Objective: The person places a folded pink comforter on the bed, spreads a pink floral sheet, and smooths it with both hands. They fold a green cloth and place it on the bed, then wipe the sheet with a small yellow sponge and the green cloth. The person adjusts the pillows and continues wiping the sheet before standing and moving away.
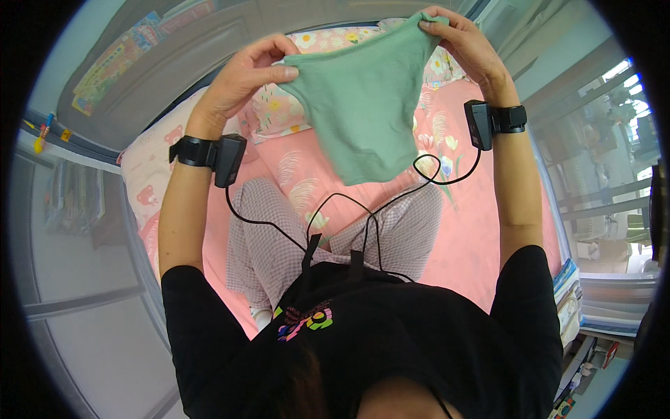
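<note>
A pair of light green underpants (363, 105) hangs spread out between my two raised hands, over the far part of the bed. My left hand (251, 77) pinches its upper left corner between thumb and fingers. At the upper right corner, held a little higher, my right hand (464, 42) grips the waistband the same way. The cloth droops in the middle and narrows toward its lower end, which hangs above my crossed legs. Some fingertips are hidden behind the fabric.
I sit on a pink flowered bed sheet (467, 244), with a floral pillow (276, 115) behind the underpants. Black cables (335, 195) run from the wrist devices to my waist. A grey headboard (167, 63) curves along the far side; a sheer curtain (593, 160) hangs at right.
</note>
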Demonstrator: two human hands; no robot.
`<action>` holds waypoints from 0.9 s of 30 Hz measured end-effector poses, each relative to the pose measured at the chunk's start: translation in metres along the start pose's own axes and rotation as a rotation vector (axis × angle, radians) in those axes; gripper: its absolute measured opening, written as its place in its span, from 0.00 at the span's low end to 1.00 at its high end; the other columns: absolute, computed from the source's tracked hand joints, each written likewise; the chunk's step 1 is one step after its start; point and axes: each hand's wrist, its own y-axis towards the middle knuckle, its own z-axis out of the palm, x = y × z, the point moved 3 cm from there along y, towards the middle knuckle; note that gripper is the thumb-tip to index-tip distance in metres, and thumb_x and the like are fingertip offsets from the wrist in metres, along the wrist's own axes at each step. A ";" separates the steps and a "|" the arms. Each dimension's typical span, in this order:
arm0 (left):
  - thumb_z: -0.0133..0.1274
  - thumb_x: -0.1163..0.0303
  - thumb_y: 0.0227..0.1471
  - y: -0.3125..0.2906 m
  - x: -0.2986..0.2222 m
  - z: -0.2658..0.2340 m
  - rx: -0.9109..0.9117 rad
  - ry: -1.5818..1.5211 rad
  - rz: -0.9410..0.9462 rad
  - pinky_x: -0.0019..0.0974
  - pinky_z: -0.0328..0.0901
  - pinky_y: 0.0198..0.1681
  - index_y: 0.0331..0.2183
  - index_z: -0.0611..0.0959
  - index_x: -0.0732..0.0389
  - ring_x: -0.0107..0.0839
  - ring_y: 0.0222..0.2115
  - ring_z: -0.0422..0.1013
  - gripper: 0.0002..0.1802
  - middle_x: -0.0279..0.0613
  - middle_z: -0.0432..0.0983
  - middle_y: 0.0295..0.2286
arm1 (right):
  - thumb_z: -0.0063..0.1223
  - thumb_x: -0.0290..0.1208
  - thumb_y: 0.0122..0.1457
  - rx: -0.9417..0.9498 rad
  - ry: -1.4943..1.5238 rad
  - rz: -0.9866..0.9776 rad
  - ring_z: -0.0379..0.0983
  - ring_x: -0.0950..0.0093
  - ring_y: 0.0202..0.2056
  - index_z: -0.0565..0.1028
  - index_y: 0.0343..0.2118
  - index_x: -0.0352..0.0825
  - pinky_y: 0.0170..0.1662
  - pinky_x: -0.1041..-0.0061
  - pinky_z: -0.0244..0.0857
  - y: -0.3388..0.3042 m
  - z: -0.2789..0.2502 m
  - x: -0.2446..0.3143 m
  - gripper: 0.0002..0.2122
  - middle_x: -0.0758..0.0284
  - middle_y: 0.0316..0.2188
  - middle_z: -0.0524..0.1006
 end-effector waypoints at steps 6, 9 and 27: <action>0.56 0.71 0.52 0.010 -0.044 -0.014 -0.093 0.533 -0.023 0.22 0.62 0.38 0.38 0.79 0.59 0.16 0.33 0.67 0.09 0.26 0.71 0.30 | 0.53 0.33 0.60 0.002 -0.284 -0.019 0.70 0.83 0.39 0.78 0.42 0.35 0.47 0.81 0.62 -0.004 0.003 -0.012 0.11 0.74 0.34 0.77; 0.56 0.73 0.52 0.011 -0.065 -0.027 -0.080 0.617 0.016 0.21 0.58 0.40 0.41 0.81 0.57 0.17 0.34 0.63 0.12 0.26 0.65 0.31 | 0.53 0.32 0.60 -0.010 -0.397 -0.124 0.71 0.81 0.37 0.78 0.41 0.32 0.45 0.80 0.63 -0.002 0.005 -0.014 0.11 0.73 0.33 0.77; 0.58 0.68 0.52 0.004 -0.049 -0.089 -0.209 0.606 -0.273 0.22 0.54 0.21 0.29 0.76 0.57 0.15 0.19 0.63 0.07 0.25 0.67 0.20 | 0.54 0.33 0.60 0.104 -0.381 -0.080 0.65 0.87 0.22 0.75 0.30 0.33 0.25 0.84 0.57 0.030 0.028 -0.009 0.08 0.74 0.21 0.72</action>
